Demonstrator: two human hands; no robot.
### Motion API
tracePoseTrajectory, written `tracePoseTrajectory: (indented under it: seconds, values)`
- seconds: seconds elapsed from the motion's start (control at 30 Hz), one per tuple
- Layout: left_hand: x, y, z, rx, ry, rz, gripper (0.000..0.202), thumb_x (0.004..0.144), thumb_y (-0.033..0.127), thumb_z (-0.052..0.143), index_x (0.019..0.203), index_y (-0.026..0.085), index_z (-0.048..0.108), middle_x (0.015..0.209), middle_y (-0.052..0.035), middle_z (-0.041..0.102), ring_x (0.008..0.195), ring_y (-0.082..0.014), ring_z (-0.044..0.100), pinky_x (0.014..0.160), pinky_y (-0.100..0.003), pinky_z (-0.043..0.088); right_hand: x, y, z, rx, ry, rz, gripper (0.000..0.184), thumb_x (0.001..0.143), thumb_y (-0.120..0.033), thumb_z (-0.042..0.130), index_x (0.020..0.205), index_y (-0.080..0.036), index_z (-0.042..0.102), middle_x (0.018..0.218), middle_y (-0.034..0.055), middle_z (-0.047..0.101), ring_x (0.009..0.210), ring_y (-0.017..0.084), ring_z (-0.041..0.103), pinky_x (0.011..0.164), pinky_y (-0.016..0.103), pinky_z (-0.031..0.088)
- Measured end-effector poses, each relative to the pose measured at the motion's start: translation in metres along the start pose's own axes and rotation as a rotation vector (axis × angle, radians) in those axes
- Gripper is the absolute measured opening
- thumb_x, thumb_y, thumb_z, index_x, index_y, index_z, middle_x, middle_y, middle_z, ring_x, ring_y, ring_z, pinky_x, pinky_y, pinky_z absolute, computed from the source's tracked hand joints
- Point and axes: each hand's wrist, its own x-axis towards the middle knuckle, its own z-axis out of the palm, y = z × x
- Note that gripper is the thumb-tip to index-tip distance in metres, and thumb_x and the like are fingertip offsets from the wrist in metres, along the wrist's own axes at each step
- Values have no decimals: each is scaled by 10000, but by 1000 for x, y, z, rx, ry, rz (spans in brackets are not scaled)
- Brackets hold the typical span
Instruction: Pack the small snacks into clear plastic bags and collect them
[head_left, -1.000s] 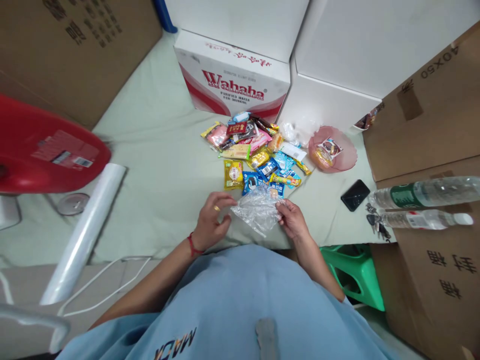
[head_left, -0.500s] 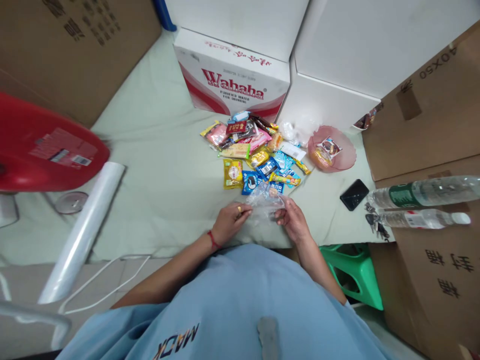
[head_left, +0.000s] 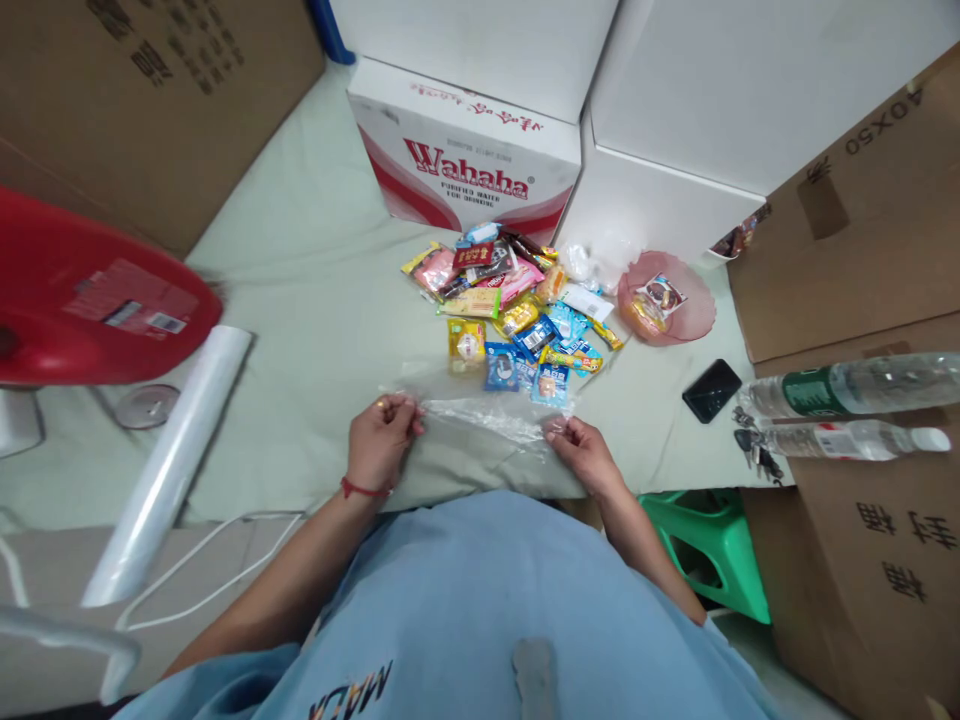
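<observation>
A clear plastic bag [head_left: 480, 410] is stretched out flat between my hands just above the pale green cloth [head_left: 315, 330]. My left hand [head_left: 382, 440], with a ring and a red wrist cord, pinches its left end. Its right end is pinched by my right hand [head_left: 581, 455]. Just beyond the bag lies a heap of small wrapped snacks [head_left: 510, 300] in yellow, blue, pink and red packets.
A pink bowl [head_left: 686, 315] with a few snacks sits right of the heap, a black phone [head_left: 711, 390] and keys [head_left: 754, 450] nearer. Water bottles [head_left: 847, 385] lie on brown cartons at right. A Wahaha box [head_left: 469, 165] and white boxes stand behind. A film roll [head_left: 169, 465] and red object [head_left: 90, 295] lie left, a green stool [head_left: 709, 545] below.
The crumpled bag has been pulled out into a wide flat strip: my left hand moved left and my right hand stayed near the right end.
</observation>
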Motion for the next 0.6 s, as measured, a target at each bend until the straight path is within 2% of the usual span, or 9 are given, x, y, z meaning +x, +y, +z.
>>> tracePoseTrajectory:
  seconds: [0.1,0.2,0.27,0.33,0.43,0.5,0.6]
  values:
    - [-8,-5,-17,103,134,33,247,778,369,714,939,193,652,743,8,663,560,-127,517,543,-248,385,-6,6,-4,-68,-40,6,327,797,-491,801,965,-214,756,867,-3,715,769,161,599,744,280,457]
    - [-22,-3,-24,173,354,160,269,766,282,679,1013,214,599,874,12,641,669,-139,538,641,-269,433,-6,6,-5,-122,51,-27,370,825,-513,777,1063,-231,746,981,13,722,754,156,580,703,273,448]
    - [-33,3,-23,175,390,227,196,778,259,654,961,222,594,873,12,604,725,-150,537,679,-277,435,1,4,-5,-126,131,-55,370,829,-520,769,1066,-239,737,993,16,715,739,158,563,675,272,436]
    - [-42,13,-19,178,271,323,92,792,257,651,872,225,620,866,-1,600,765,-161,550,675,-276,429,11,2,-2,-115,191,-68,361,820,-525,765,1035,-237,731,906,5,697,715,161,539,656,273,421]
    - [-50,25,-7,159,-121,407,51,788,269,662,779,221,675,851,-28,638,767,-171,568,657,-277,427,26,-1,4,-80,261,-83,331,796,-529,758,924,-227,717,752,-23,635,680,158,501,646,271,399]
    - [-50,28,6,118,-323,325,80,778,291,660,772,219,695,784,-24,639,694,-162,546,628,-277,417,29,-2,8,-60,284,-99,311,789,-524,749,861,-225,704,710,-33,605,671,151,482,644,268,385]
    - [-46,25,28,30,-439,22,142,760,337,638,816,218,689,640,19,578,538,-135,442,549,-269,369,26,-3,13,-42,274,-137,286,794,-506,741,833,-225,701,732,-32,608,677,143,470,641,262,366]
